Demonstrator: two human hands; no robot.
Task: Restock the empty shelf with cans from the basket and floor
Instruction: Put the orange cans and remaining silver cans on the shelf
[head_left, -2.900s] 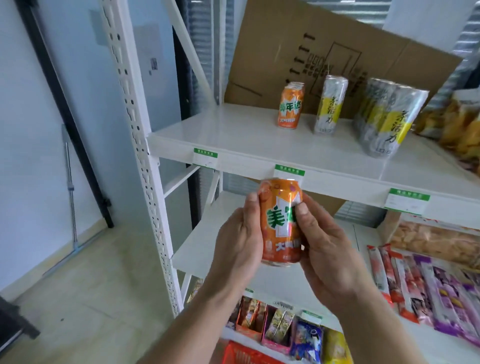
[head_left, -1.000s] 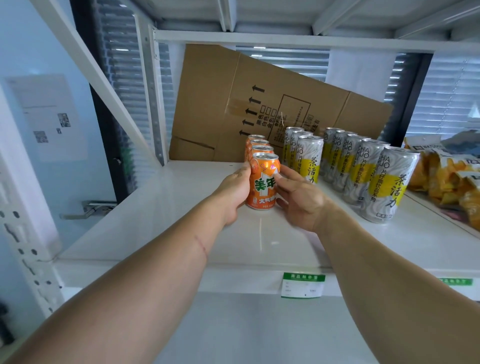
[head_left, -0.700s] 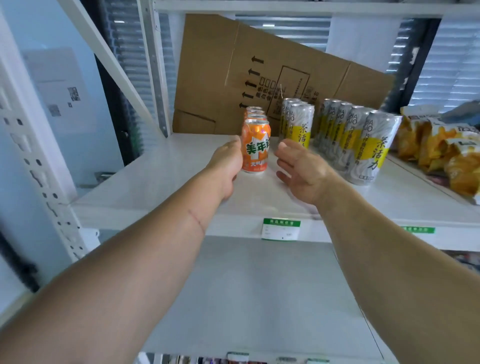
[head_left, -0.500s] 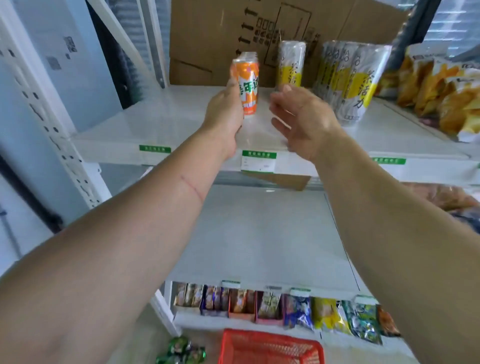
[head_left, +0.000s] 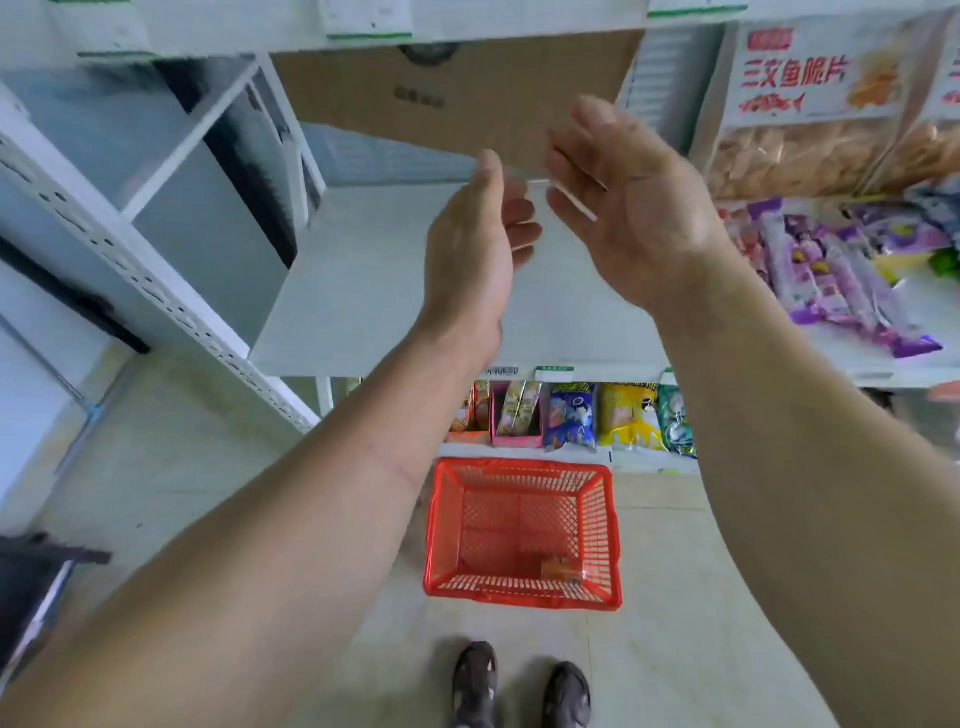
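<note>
No can is in either hand, and none shows anywhere I can be sure of: the red basket (head_left: 522, 535) on the floor (head_left: 171, 467) just ahead of the person's shoes (head_left: 519, 686) looks nearly emptied, with only a small orange-brown thing (head_left: 561, 567) at its bottom, too blurred to tell whether it is a can. The left hand (head_left: 470, 249) and right hand (head_left: 634, 208) hang in the air in front of the middle shelf (head_left: 363, 291), palms turned toward each other, fingers (head_left: 574, 158) loosely spread and holding nothing. The board of that shelf lies bare where it shows, a brown carton (head_left: 457, 88) standing at its back. To the right lie purple snack packs (head_left: 841, 265) and bagged crisps (head_left: 800, 156); snack bags (head_left: 597, 415) line the bottom shelf behind the basket. My judgement is that the basket's share is close to done, and whatever remains must lie out of view, perhaps on the floor off to the side.
</note>
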